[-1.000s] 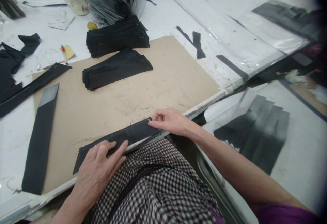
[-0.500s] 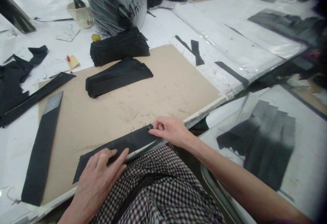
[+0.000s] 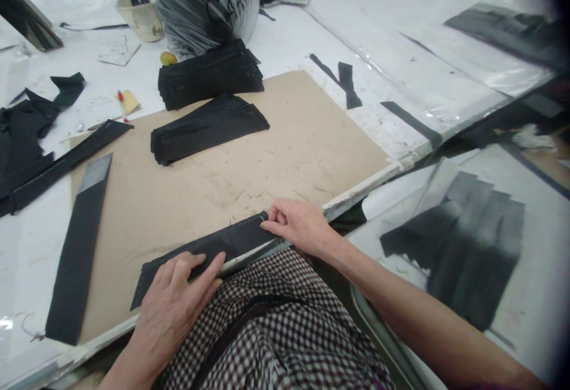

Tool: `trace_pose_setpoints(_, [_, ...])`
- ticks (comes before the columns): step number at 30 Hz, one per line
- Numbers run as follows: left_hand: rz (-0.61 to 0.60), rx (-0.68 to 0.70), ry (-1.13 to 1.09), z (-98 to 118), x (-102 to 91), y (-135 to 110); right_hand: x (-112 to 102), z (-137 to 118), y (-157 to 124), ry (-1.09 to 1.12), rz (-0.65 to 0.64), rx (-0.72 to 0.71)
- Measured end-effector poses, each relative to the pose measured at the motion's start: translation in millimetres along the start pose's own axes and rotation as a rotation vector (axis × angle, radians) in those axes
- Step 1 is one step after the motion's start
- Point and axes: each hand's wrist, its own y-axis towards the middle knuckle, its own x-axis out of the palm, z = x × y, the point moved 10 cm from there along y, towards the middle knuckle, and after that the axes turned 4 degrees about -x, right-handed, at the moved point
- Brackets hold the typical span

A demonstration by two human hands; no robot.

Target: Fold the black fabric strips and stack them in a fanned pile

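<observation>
A long black fabric strip [image 3: 231, 243] lies along the near edge of a brown cardboard sheet [image 3: 249, 164]. My left hand [image 3: 178, 301] rests on the strip's left part with fingers stretched flat, pressing it down. My right hand [image 3: 298, 227] pinches the strip's right end, fingers curled together. Both hands sit above my checked lap [image 3: 276, 342].
Two stacks of black strips [image 3: 209, 126] [image 3: 209, 72] lie at the board's far side, before a plastic bag [image 3: 205, 1]. A single long black strip [image 3: 78, 247] lies at the left, loose black pieces [image 3: 31, 129] beyond it. A cup [image 3: 140, 16] stands far left. More black pieces [image 3: 463, 247] lie right.
Both hands stay on the strip with hardly any shift. The view has moved slightly, nothing else on the board changed.
</observation>
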Motion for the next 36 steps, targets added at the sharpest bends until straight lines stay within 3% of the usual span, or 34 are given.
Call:
trace_pose_setpoints(6, [-0.043, -0.051, -0.106, 2, -5.6, 9, 1, -1, -2, -0.003, 0.007, -0.028])
trace_pose_setpoints(11, [0.019, -0.053, -0.247, 22, -17.5, 35, 2, -2, -3, -0.01, 0.002, -0.033])
trace_pose_setpoints(14, [0.013, -0.045, -0.293, 34, -10.7, 48, 3, -2, -3, -0.005, 0.01, -0.041])
trace_pose_setpoints(17, [0.035, -0.022, -0.272, 40, -3.7, 48, 3, -2, -3, -0.006, 0.019, -0.039])
trace_pose_setpoints(21, [0.11, 0.035, -0.279, 45, -8.4, 39, 2, -2, -4, -0.005, 0.021, -0.032])
trace_pose_setpoints(27, [0.148, -0.056, -0.436, 47, -21.0, 55, 1, -2, -4, 0.008, 0.026, -0.021])
trace_pose_setpoints(31, [0.199, -0.045, -0.325, 59, -15.5, 71, 1, -3, -4, 0.016, 0.026, -0.018])
trace_pose_setpoints(36, [0.195, -0.011, -0.195, 64, 3.3, 69, -3, -5, -3, 0.052, 0.009, -0.039])
